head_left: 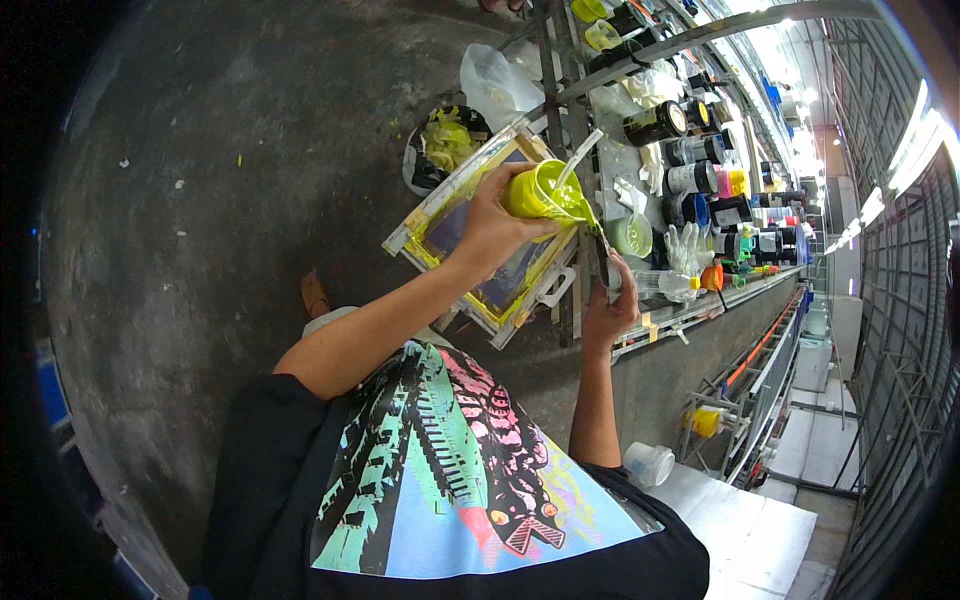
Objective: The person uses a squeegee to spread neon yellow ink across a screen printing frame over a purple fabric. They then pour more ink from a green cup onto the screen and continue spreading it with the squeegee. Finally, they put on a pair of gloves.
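Note:
My left hand [490, 228] is wrapped round a bright yellow tub [530, 196], tipped with its mouth toward the right. Yellow ink coats its inside, and a pale stirring stick [580, 152] leans out over the rim. In my right hand [612, 310] is a flat, dark-bladed spatula [602, 255]. Yellow ink shows along the spatula's upper end, which is close to the tub's lip; whether they touch I cannot tell. Beneath the tub is a screen printing frame [425, 222] with yellow-smeared edges and a dark mesh, partly hidden by my left arm.
A long bench [612, 180] on the right bears several dark-bodied jars [655, 123], a tub of pale green ink [632, 236], white gloves [685, 248] and a clear bottle [668, 284]. Beyond the frame stands a black-lined bin [420, 165] with yellow-stained waste.

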